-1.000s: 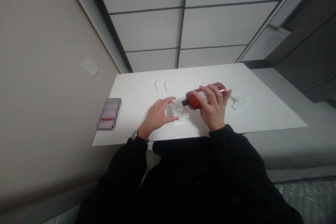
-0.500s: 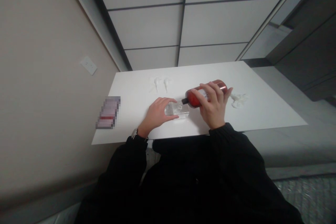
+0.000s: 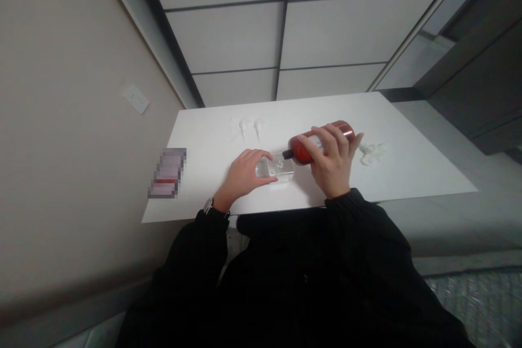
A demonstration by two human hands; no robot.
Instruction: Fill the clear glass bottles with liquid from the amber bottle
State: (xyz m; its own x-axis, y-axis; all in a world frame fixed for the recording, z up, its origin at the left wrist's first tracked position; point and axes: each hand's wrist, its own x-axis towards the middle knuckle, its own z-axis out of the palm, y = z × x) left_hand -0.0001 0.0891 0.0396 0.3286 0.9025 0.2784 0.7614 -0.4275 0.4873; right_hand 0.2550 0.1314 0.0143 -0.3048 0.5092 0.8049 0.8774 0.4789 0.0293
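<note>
My left hand [image 3: 243, 175] is wrapped round one side of a clear rectangular container [image 3: 282, 168] on the white table [image 3: 212, 185]. My right hand [image 3: 332, 166] grips a red bottle [image 3: 300, 150] with a pale label. The bottle is tilted to the left, and its black neck is over the container's opening or right beside it. Whether liquid is flowing out is too small to tell.
Two white pump tops [image 3: 257, 128] lie towards the back of the table. A crumpled whitish item [image 3: 372, 153] is right of the bottle. At the left edge lies a blurred-out pinkish object [image 3: 168, 172]. A wall socket [image 3: 136, 99] is at the left.
The view has shifted very slightly. Both hands, the bottle and the container keep almost the same places relative to each other.
</note>
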